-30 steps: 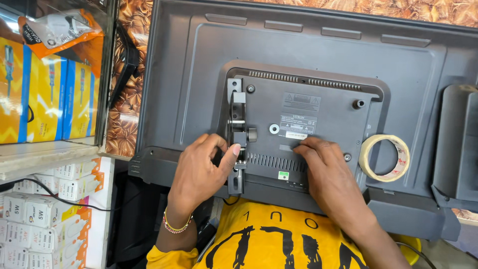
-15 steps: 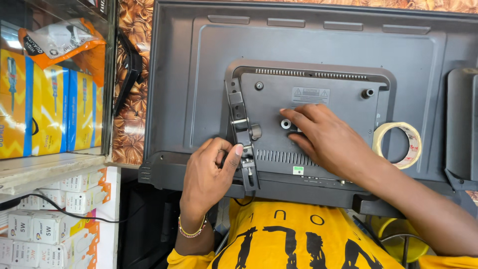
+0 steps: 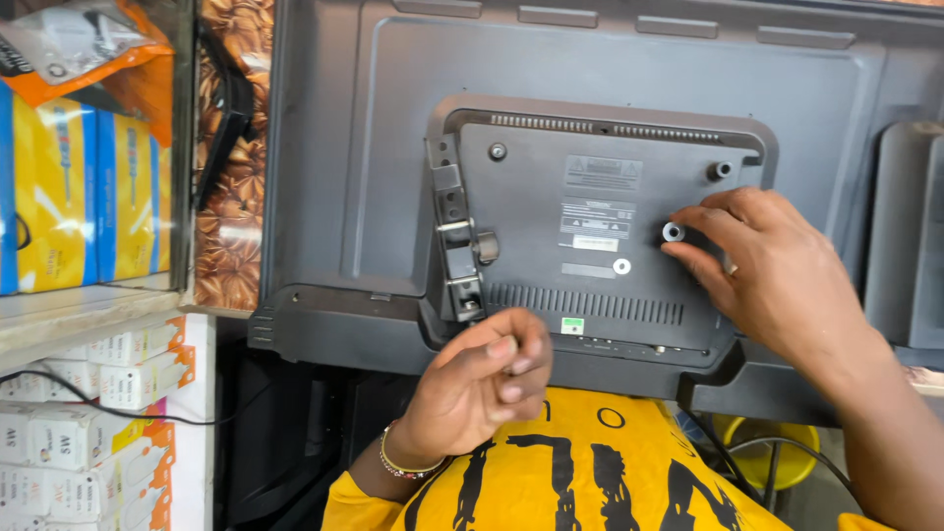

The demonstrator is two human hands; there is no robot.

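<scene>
A dark grey flat-screen set (image 3: 324, 177) lies back side up in front of me. Its raised rear panel (image 3: 551, 197) carries a black metal bracket (image 3: 457, 241) along the left edge. My right hand (image 3: 777, 265) pinches a small white ring spacer (image 3: 674, 232) against the right side of the panel, below a mounting post (image 3: 721, 169). A second white ring (image 3: 621, 265) sits on the panel just left of it. My left hand (image 3: 482, 383) hovers below the panel's lower edge with fingertips curled against the thumb; nothing shows between them.
A glass shelf at the left holds yellow and blue boxes (image 3: 98, 197) and an orange packet (image 3: 79, 49). White boxes (image 3: 79, 433) are stacked under it. Another dark casing (image 3: 905, 226) stands at the right edge, with a yellow stool (image 3: 767, 442) below.
My left hand came off the bracket and dropped below the panel. My right hand moved from the panel's middle to its right side with the spacer. The view drew closer.
</scene>
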